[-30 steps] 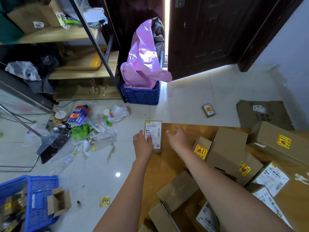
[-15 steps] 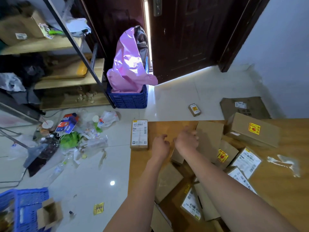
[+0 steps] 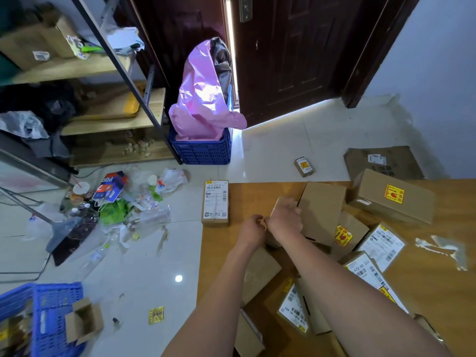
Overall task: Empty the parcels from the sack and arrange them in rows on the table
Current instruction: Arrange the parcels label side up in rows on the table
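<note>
On the wooden table [image 3: 435,287], a labelled parcel [image 3: 215,202] lies alone at the far left corner. To its right is a loose pile of cardboard parcels [image 3: 322,212], some with white labels or yellow stickers. My right hand [image 3: 284,219] grips a small plain cardboard parcel [image 3: 281,202] from above at the pile's left edge. Fingers curled, my left hand [image 3: 253,228] pinches that parcel's near-left corner. Most of the small parcel is hidden under my right hand.
A pink plastic sack [image 3: 203,99] stands in a blue crate [image 3: 203,150] by the dark door. A small box [image 3: 304,166] and flattened cardboard [image 3: 381,163] lie on the floor beyond the table. Rubbish [image 3: 113,210] is on the left floor, near shelves.
Both hands let go of the labelled parcel at the table's corner and drew back to the right. They now hold a small plain parcel at the pile's edge.
</note>
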Demonstrator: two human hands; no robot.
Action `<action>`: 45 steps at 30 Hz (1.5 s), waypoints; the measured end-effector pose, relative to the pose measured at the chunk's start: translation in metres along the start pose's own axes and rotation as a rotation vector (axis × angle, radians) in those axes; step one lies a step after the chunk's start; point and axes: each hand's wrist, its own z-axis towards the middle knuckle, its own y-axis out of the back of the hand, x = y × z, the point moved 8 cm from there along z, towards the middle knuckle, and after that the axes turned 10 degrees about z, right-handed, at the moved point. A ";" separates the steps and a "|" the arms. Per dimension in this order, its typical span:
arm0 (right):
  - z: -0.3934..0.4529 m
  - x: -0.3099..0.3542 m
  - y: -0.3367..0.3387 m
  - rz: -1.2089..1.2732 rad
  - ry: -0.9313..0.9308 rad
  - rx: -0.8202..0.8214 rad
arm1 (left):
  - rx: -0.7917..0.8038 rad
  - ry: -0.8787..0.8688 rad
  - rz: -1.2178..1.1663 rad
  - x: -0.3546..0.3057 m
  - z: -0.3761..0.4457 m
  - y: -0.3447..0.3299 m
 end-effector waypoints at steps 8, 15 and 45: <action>-0.005 0.011 0.025 0.174 0.088 0.016 | -0.070 0.054 -0.212 0.009 -0.004 0.030; -0.023 0.010 0.041 0.513 0.067 0.167 | -0.023 0.103 -0.355 0.013 -0.010 0.034; -0.043 0.014 0.000 0.920 -0.007 0.496 | -0.098 0.081 -0.641 0.037 -0.019 0.044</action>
